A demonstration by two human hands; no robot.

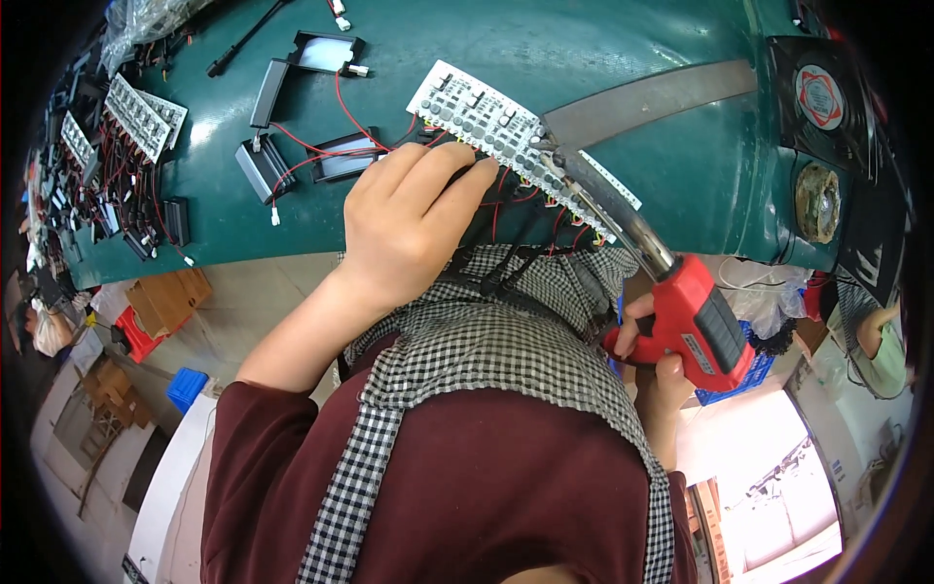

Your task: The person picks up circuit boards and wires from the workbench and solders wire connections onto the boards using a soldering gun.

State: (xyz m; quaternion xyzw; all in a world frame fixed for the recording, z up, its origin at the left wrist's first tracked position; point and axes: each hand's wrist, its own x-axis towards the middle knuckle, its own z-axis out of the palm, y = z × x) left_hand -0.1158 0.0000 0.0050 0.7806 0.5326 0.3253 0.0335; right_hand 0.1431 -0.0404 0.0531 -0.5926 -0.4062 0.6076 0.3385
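A long white circuit board (486,112) with rows of small parts lies slantwise on the green table (457,34). My left hand (404,219) rests at its near edge, fingers bent and drawn together over the wires there; what the fingertips grip is hidden. Red wires (342,102) run from under that hand to black open housings (265,167) with white plugs. In my right hand (664,389) is a red soldering gun (696,316), fingers wrapped round its handle. Its metal barrel reaches up-left over the board, with the tip close to the board's parts.
A flat grey strip (662,97) lies beyond the board. At right are a black disc-like item with a round label (817,97) and a crusty amber dish (817,202). More boards (141,117) and heaped wired housings (107,209) crowd the left. Another person's arm (876,326) shows far right.
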